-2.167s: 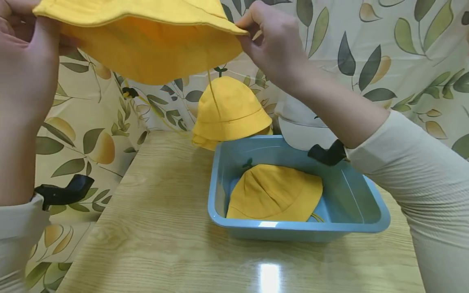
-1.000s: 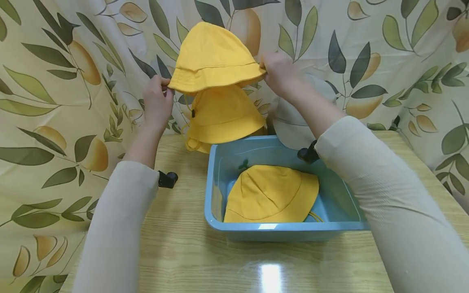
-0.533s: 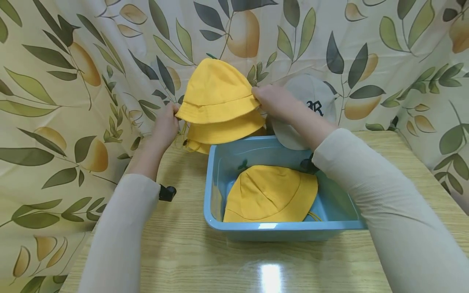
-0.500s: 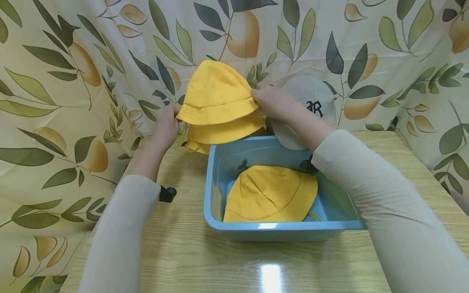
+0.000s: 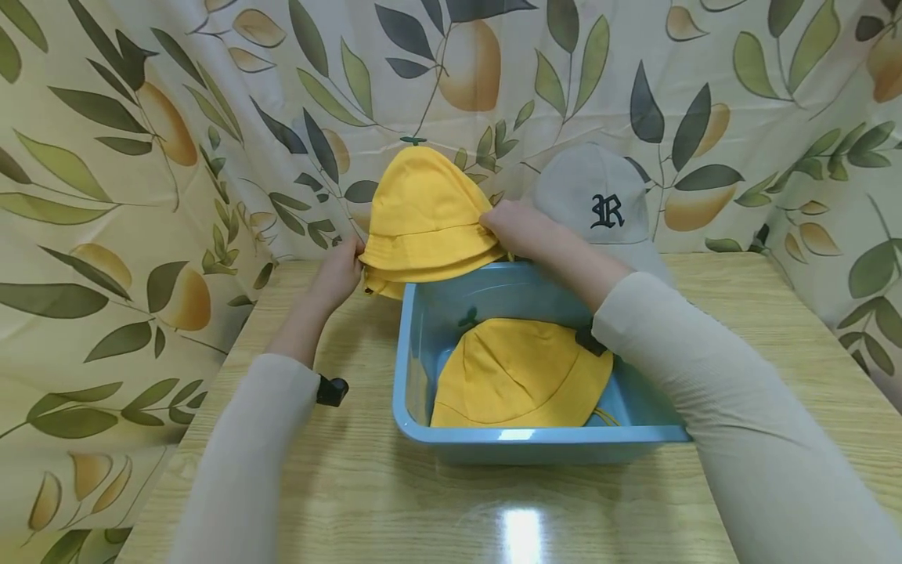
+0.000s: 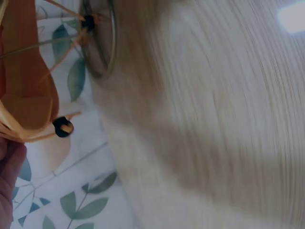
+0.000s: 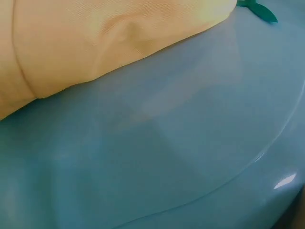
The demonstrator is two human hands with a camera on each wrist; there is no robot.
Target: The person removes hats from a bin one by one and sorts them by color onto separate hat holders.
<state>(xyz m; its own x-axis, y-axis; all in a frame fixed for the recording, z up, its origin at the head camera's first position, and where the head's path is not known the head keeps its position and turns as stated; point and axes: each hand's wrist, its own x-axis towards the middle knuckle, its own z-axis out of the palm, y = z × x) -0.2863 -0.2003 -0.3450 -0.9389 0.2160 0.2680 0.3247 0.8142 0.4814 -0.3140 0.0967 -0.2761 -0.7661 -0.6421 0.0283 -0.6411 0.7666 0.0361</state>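
In the head view a yellow bucket hat [image 5: 426,196] with a green sprout on its crown sits over another yellow hat [image 5: 386,287], whose brim peeks out below. My left hand [image 5: 340,272] pinches the upper hat's brim at its left side. At the opposite side, my right hand [image 5: 520,227] grips the same brim. Cords with a black cord lock [image 6: 63,127] dangle by the left fingers in the left wrist view. A second yellow bucket hat [image 5: 521,374] lies folded flat in the blue bin [image 5: 543,435], beneath my right forearm.
A light grey cap [image 5: 585,196] with a black letter R stands behind the bin, partly covered by my right arm. A wire ring [image 6: 113,43] shows near the cords. The wooden table [image 5: 338,486] meets a leaf-patterned cloth [image 5: 465,70] at the back.
Both hands have carried the hat from close to the camera to the back, then lowered it over the yellow hat there. The folded hat in the bin stays put.
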